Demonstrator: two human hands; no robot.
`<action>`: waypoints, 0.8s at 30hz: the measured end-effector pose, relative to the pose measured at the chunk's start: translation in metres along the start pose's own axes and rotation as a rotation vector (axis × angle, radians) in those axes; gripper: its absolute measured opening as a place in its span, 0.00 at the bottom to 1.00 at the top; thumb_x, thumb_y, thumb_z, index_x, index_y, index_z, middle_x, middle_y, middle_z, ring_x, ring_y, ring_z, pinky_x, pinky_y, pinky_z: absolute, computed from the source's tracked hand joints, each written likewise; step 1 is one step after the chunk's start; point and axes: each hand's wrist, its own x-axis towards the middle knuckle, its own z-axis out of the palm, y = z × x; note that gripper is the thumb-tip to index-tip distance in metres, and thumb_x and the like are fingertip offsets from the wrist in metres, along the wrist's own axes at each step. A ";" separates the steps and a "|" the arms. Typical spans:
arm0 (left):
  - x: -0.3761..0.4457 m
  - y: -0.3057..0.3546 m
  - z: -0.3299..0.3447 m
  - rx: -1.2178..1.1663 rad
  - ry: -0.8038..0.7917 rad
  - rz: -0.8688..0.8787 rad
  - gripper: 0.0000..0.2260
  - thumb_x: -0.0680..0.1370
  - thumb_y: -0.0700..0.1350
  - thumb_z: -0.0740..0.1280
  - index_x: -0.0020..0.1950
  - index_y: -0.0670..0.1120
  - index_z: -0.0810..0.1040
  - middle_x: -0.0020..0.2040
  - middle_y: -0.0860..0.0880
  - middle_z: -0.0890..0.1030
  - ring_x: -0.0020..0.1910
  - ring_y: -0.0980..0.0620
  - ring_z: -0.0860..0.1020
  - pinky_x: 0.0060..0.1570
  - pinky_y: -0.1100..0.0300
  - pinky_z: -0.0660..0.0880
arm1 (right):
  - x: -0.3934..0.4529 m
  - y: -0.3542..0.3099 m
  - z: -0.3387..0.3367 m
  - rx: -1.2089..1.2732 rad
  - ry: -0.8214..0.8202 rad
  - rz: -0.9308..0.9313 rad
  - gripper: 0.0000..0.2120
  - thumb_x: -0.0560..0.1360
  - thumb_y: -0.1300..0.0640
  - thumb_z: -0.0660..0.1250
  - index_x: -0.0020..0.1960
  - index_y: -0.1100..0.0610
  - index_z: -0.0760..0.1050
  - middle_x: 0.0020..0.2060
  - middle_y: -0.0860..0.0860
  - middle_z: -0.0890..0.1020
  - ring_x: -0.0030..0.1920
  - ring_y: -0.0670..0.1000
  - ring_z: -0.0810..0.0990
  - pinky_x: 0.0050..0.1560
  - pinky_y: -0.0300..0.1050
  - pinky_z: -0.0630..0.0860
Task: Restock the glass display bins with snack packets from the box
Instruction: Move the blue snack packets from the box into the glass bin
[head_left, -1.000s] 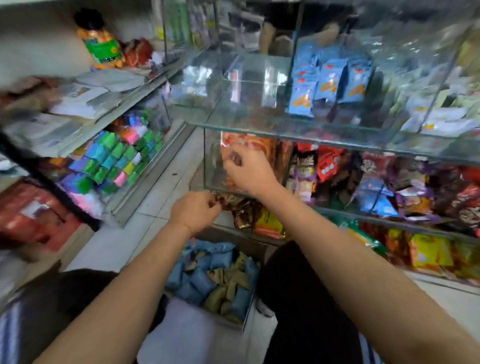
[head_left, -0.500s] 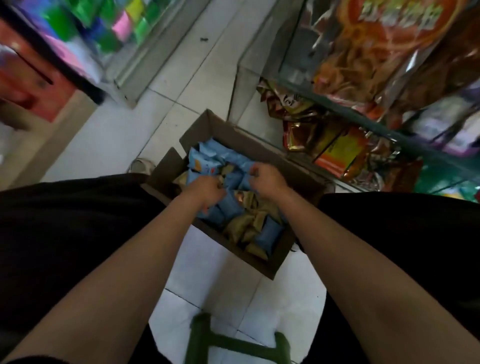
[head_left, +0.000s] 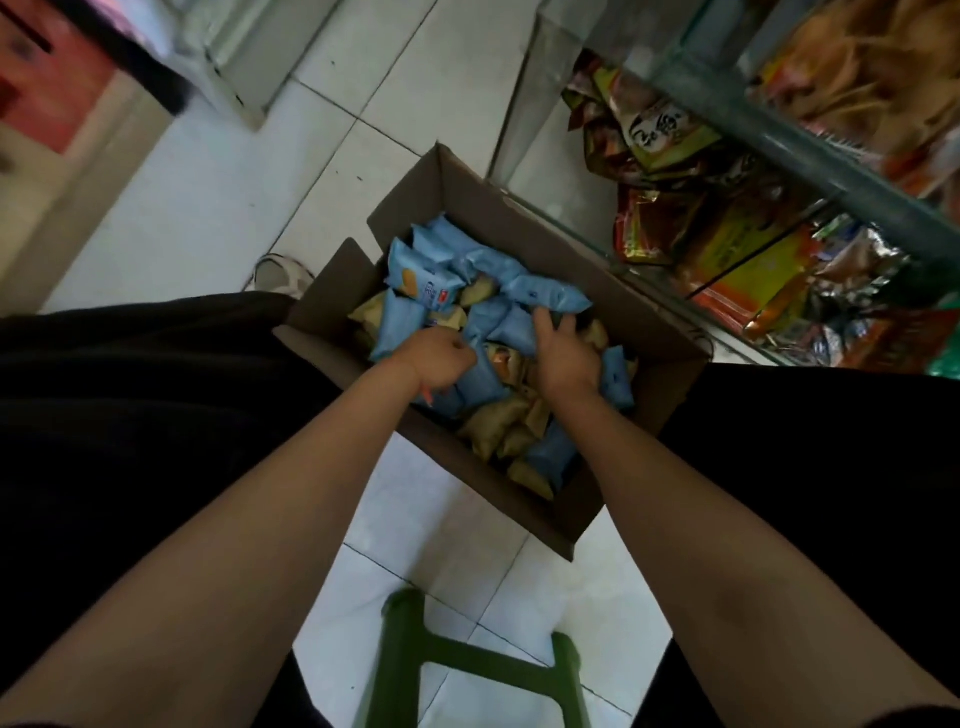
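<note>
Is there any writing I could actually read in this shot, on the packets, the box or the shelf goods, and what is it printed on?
No text here can be read with certainty.
Blue packet in the cardboard box: a small red and white label, too small to read.
Gold and white bag on the glass shelf: large dark brush characters, too blurred to make out.
Yellow bag lower down: print too blurred.
Cardboard box: no print visible.

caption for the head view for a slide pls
Both hands, left and right, dig into blue snack packets in a cardboard box beside glass display bins.
</note>
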 end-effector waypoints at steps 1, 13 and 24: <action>-0.002 0.001 0.000 0.000 -0.005 0.003 0.10 0.79 0.45 0.60 0.48 0.40 0.77 0.51 0.31 0.80 0.45 0.36 0.82 0.41 0.49 0.80 | 0.000 -0.001 -0.001 -0.024 -0.013 0.005 0.29 0.78 0.56 0.63 0.75 0.51 0.55 0.67 0.63 0.65 0.53 0.63 0.78 0.44 0.52 0.75; 0.000 0.006 -0.001 -0.929 0.017 -0.047 0.14 0.77 0.58 0.66 0.55 0.50 0.78 0.52 0.47 0.81 0.49 0.48 0.79 0.49 0.56 0.74 | -0.006 -0.020 -0.060 1.280 -0.702 0.196 0.17 0.73 0.45 0.65 0.51 0.58 0.77 0.39 0.56 0.78 0.32 0.51 0.75 0.33 0.42 0.70; 0.006 -0.007 -0.004 -1.069 -0.034 -0.045 0.09 0.76 0.42 0.70 0.55 0.45 0.78 0.48 0.45 0.82 0.43 0.49 0.82 0.39 0.55 0.81 | 0.018 0.005 -0.021 0.189 -0.124 0.090 0.28 0.77 0.54 0.63 0.73 0.59 0.58 0.68 0.65 0.65 0.68 0.65 0.64 0.67 0.55 0.64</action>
